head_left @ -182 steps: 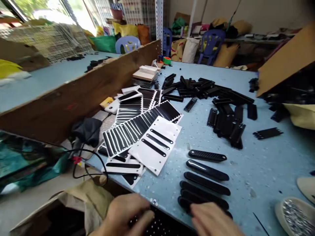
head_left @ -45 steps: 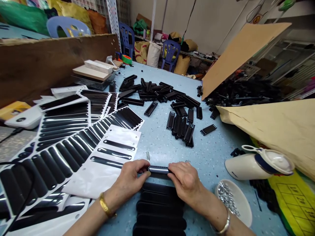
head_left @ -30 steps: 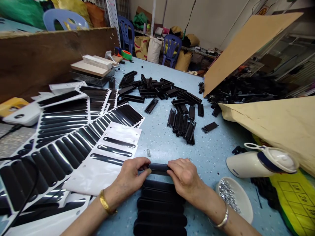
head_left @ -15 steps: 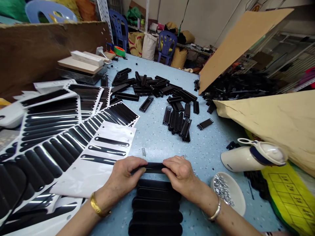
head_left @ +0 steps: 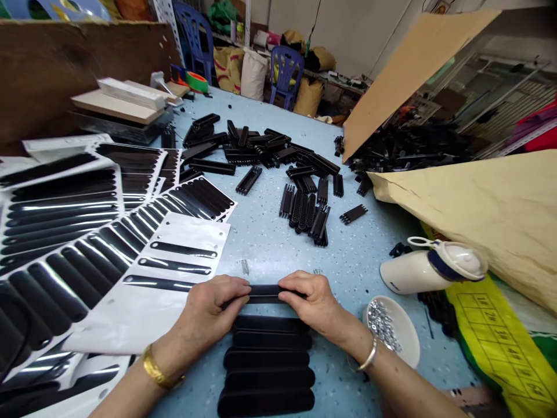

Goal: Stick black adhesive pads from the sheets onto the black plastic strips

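Observation:
A long black strip-shaped piece (head_left: 264,294) is held level across both hands, above the blue speckled table. My left hand (head_left: 216,305) pinches its left end between thumb and fingers. At the right end, my right hand (head_left: 307,296) has the same kind of pinch. Just below, several black round-ended strips (head_left: 267,359) lie side by side in a column. To the left is a white backing sheet (head_left: 174,310) with a few glossy black stickers (head_left: 174,266), its edge passing under my left forearm.
More sheets of black stickers (head_left: 82,261) cover the left side. Black plastic pieces (head_left: 304,209) are heaped mid-table. At right stand a bowl (head_left: 409,337) of small metal parts, a white bottle (head_left: 409,273) lying tilted, and brown paper (head_left: 478,197).
The whole view has shifted a little, so table items appear farther left. Both hands keep their pinch on the black strip, which shows slightly more of its length between them.

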{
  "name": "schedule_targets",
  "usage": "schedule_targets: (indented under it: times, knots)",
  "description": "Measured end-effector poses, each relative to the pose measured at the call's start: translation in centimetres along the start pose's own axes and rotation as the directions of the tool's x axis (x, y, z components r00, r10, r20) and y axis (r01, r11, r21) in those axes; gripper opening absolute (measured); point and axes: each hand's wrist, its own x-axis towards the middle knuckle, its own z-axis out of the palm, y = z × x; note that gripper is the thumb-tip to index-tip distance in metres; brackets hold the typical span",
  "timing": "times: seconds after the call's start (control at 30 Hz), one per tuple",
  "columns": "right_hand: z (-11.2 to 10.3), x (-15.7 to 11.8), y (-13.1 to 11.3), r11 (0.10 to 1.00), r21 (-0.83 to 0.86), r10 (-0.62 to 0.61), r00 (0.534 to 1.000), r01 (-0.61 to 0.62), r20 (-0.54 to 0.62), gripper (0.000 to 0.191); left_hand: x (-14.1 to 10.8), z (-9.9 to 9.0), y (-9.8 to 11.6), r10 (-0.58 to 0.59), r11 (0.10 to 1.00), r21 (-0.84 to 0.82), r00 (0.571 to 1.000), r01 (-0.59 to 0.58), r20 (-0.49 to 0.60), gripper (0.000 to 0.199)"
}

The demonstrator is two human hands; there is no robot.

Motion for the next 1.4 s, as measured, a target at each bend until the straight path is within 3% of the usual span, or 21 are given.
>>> schedule_targets:
  times: [0.3,0.43,0.73,1.07,1.2,1.3,1.4]
  knots:
    - [0.5,-0.7,-0.2,0.956,-0.224,-0.207,0.977,0.190,-0.054,0.015,-0.2,0.2,-0.3,0.036,0.999,-0.009,0.999,-0.036,-0.030,0.019]
    - [0.3,-0.7,-0.1,0.940,-0.280,-0.210,0.978,0.196,-0.018,0.016,-0.1,0.2,-0.2,0.040,0.999,-0.017,0.999,-0.041,-0.024,0.018]
    - [-0.3,-0.4,0.0,0.988,-0.081,-0.129,0.992,0.128,-0.004,0.015,-0.1,0.1,-0.2,0.045,0.999,-0.005,0.999,-0.045,0.006,0.018]
    - [0.0,-0.9,0.9,0.995,-0.003,-0.100,0.995,0.100,0.014,0.020,0.1,0.0,-0.2,0.059,0.998,0.025,0.998,-0.059,0.009,0.019]
    - [-1.1,-0.9,1.1,0.998,0.061,0.021,1.000,-0.021,-0.001,0.021,0.2,0.0,-0.4,0.059,0.998,0.036,0.998,-0.059,0.007,0.019]
    - [-2.8,-0.9,1.6,0.975,0.095,0.216,0.963,-0.203,-0.162,0.026,0.1,-0.1,-0.5,0.064,0.997,0.042,0.998,-0.064,0.001,0.019]
    - [-3.7,-1.2,1.9,0.958,0.024,0.280,0.908,-0.287,-0.313,0.029,-0.1,-0.1,-0.5,0.069,0.995,0.071,0.998,-0.068,-0.011,0.019]
